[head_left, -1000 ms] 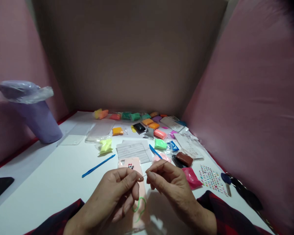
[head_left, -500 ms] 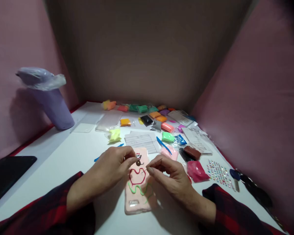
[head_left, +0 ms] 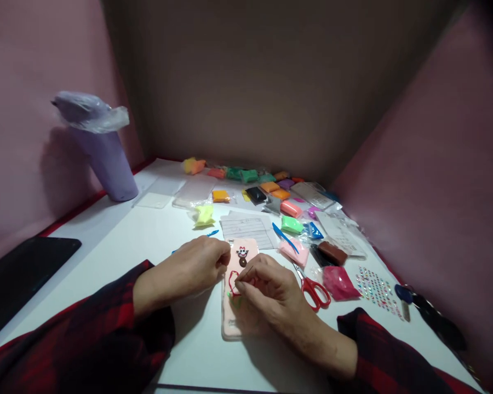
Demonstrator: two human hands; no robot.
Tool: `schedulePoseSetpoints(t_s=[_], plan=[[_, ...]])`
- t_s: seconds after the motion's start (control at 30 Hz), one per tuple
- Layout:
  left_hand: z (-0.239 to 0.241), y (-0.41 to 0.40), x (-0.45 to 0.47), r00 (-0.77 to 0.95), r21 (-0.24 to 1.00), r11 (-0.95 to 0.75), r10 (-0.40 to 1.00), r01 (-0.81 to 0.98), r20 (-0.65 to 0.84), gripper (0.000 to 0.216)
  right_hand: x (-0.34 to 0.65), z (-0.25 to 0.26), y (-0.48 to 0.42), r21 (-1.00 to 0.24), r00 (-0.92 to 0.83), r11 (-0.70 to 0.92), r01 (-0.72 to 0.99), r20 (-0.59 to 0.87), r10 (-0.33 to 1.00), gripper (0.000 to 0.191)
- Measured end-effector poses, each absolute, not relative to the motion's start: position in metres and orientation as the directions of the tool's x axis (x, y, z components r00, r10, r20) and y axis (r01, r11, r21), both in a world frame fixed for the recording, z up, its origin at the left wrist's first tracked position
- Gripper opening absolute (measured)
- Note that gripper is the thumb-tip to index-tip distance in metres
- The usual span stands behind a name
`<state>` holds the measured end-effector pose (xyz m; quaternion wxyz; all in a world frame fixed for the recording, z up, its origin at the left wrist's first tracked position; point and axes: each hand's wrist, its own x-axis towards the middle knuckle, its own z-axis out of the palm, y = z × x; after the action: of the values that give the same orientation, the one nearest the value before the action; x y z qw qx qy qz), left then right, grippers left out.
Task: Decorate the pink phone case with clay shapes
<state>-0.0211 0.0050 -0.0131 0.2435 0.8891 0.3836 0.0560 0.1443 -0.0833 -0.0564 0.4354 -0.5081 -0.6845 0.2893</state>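
A pale pink phone case [head_left: 230, 323] lies on the table between my hands. Near its top sit a small face figure [head_left: 242, 252] with a red bow and a brown ball [head_left: 242, 262]. Below them runs a red clay outline [head_left: 232, 279], and under that a bit of green clay strand [head_left: 232, 295], both partly covered. My right hand [head_left: 277, 301] is over the case, its fingers pinching a thin needle-like stick [head_left: 250, 269] with the tips at the red outline. My left hand [head_left: 189, 268] rests at the case's left edge, fingers curled together; whatever they may hold is hidden.
Red scissors [head_left: 312, 290] lie right of my right hand, beside a crimson clay packet [head_left: 340, 283]. Ahead are lined paper [head_left: 246, 229], a blue plastic knife [head_left: 285, 238] and several clay packets. A dark phone-like slab [head_left: 28, 262] and a purple cup [head_left: 113, 169] stand left.
My right hand has moved in over the red outline and now hides part of it. My left hand has drawn back to the case's edge. The view has shifted, and the scissors show more fully.
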Motion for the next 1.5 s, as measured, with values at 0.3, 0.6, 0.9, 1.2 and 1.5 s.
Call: schedulePoseSetpoints(t_s=[0.3,0.6,0.9,1.2,1.5], plan=[[-0.013,0.004,-0.021,0.697,0.447,-0.603,0.713,0.661,-0.07,0.015,0.144,-0.06,-0.083,-0.828,-0.137,0.348,0.44,0.321,0.937,0.015],[-0.021,0.005,-0.023,0.714,0.452,-0.626,0.699,0.636,-0.036,0.017,0.145,-0.059,-0.082,-0.837,-0.16,0.342,0.427,0.302,0.94,0.016],[-0.017,0.003,-0.023,0.723,0.489,-0.618,0.69,0.615,-0.037,0.015,0.146,-0.061,-0.083,-0.836,-0.164,0.339,0.431,0.296,0.941,0.014],[-0.015,0.002,-0.024,0.724,0.501,-0.608,0.688,0.616,-0.055,0.017,0.146,-0.062,-0.084,-0.838,-0.167,0.329,0.436,0.284,0.944,0.012],[-0.011,-0.001,-0.024,0.782,0.543,-0.618,0.61,0.569,-0.127,0.013,0.145,-0.06,-0.083,-0.826,-0.16,0.344,0.447,0.304,0.939,0.014]])
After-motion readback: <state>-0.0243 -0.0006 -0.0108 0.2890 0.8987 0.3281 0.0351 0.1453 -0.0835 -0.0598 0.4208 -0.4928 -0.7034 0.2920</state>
